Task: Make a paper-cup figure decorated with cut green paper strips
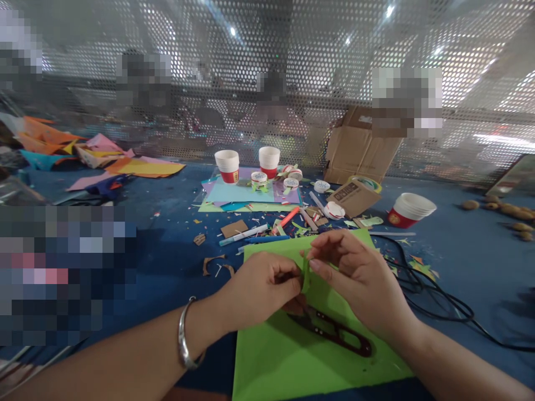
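Over a green paper sheet (267, 362), my left hand (265, 287) pinches a small folded strip of green paper (306, 274) between thumb and fingers. A silver bangle (184, 334) is on the left wrist. My right hand (355, 273) meets the strip's upper end with thumb and fingertips, its other fingers curved and slightly apart. Below the hands, a pair of dark thread snips (340, 333) lies on the sheet. Part of the strip is hidden behind the left fingers.
Paper scraps and markers (244, 234) lie beyond the sheet. Stacked paper cups (227, 166) and more cups (412, 210) stand behind. A cardboard box (361, 147) leans against the perforated metal screen (188, 122). Black cable (443, 303) loops at right; coloured paper (146, 167) lies left.
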The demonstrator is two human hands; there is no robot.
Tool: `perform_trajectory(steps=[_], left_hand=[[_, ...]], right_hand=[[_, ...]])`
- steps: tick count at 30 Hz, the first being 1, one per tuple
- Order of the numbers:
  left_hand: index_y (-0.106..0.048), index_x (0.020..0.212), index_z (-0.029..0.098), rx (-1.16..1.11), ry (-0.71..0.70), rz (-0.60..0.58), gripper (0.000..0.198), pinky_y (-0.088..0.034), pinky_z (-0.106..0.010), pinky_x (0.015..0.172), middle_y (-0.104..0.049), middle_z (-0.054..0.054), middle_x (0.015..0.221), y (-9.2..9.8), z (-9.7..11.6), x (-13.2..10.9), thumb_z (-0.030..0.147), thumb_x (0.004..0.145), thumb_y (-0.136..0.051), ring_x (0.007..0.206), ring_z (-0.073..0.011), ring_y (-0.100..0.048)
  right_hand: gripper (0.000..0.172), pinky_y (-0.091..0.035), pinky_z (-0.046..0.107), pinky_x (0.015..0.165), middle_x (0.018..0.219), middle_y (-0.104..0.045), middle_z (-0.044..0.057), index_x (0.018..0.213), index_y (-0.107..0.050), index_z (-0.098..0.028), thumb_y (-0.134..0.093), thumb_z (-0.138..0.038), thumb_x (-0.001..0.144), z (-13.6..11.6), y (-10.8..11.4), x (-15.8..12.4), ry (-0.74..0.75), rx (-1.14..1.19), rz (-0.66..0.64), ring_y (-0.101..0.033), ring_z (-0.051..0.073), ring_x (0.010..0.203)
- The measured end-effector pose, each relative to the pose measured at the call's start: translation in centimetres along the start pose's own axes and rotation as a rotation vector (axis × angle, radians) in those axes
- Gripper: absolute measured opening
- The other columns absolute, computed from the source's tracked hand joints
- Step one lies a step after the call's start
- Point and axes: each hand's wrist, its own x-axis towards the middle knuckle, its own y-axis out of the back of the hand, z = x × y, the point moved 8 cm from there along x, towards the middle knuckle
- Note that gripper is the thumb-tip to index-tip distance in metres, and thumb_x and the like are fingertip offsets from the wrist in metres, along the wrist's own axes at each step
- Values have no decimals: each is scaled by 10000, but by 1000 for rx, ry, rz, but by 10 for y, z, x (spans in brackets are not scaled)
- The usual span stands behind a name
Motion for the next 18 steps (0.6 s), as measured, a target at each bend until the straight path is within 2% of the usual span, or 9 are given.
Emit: perform_trajectory(steps=[5,12,18], left_hand=[[-581,648,186,-117,72,-48,135,-616,-279,686,-740,2,669,-3,-4,0,223,773,-615,674,-171,-761],[-591,663,175,-156,93,-99,157,-599,-273,711,-757,-25,704,-5,-4,1,254,787,-646,699,-162,-754],[-683,826,153,-126,-24,8,203,-550,-276,741,-685,-13,772,4,7,-1,356,824,-689,760,-163,-699]], right_hand=[[166,-582,309,806,933,-707,19,1059,-625,-238,-714,-275,923,0,-1,1,16,-25,-1,-730,176,892],[226,-601,285,764,1025,-682,14,1128,-590,-266,-706,-252,934,0,2,-1,68,-50,19,-730,160,905],[203,-622,310,784,1044,-700,39,1103,-618,-249,-707,-219,923,-9,4,-2,146,-197,74,-727,172,908]])
